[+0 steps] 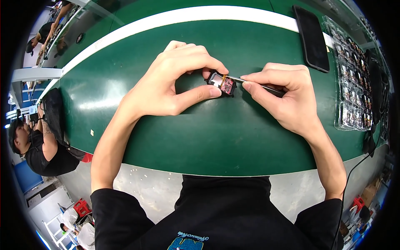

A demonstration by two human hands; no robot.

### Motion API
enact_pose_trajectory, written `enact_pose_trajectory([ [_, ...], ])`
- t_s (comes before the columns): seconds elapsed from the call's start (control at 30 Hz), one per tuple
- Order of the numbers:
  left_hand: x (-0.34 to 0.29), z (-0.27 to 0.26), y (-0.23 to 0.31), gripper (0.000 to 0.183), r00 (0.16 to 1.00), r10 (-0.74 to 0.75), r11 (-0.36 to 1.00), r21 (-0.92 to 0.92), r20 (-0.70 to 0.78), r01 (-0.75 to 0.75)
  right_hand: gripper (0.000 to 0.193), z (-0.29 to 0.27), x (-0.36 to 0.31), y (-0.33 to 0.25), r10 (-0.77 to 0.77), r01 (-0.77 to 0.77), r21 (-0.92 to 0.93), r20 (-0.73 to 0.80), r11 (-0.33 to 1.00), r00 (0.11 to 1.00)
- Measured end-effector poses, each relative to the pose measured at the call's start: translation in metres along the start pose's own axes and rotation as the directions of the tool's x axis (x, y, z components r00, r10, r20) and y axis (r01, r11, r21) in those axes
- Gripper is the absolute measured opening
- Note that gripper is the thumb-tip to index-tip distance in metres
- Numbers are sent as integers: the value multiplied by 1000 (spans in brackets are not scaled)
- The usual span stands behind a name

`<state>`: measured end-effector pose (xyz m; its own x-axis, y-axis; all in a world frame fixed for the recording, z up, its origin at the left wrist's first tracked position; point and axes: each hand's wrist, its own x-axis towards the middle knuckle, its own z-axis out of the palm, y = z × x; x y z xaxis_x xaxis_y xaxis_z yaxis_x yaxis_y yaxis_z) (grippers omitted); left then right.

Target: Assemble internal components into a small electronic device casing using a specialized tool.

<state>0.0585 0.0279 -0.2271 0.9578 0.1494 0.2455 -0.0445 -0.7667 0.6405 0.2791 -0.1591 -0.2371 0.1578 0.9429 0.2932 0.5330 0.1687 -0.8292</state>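
My left hand (183, 79) is closed on a small black rectangular device housing (233, 89), held between thumb and fingers just above the green table (200, 141). The housing is open on top, with a silvery part, an orange strip and a red-and-black area inside. Between the thumb and fingers of my right hand (283, 89) is a thin metal tool (236, 78), probably tweezers. Its tip reaches the orange strip at the housing's upper edge. Most of the tool's rear is hidden in the hand.
At the back right lies a black phone (312, 39). Clear plastic trays (348, 79) filled with small parts stand along the right side. A white strip (183, 16) crosses the table's far part. A black mesh chair back (53, 112) and another person (39, 146) are at the left.
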Motion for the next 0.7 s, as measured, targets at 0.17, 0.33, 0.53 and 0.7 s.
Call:
enact_pose_trajectory([
  [0.17, 1, 0, -3, 41, 1000, 29, 999, 22, 9, -29, 10, 0, 0, -1, 3, -3, 8, -3, 1000, 1000],
  [0.33, 2, -2, 0, 40, 1000, -10, 1000, 4, 28, 9, 10, 0, 0, -2, 4, -4, 7, -12, 1000, 1000],
  [0.53, 1, 0, -3, 39, 1000, 21, 1000, 17, 5, -21, 11, 0, -1, -1, -8, 9, 17, -15, 1000, 1000],
  [0.7, 2, 0, -1, 40, 1000, 13, 1000, -6, -1, -13, 12, 1, -3, 0, -47, 47, -26, -10, 999, 999],
])
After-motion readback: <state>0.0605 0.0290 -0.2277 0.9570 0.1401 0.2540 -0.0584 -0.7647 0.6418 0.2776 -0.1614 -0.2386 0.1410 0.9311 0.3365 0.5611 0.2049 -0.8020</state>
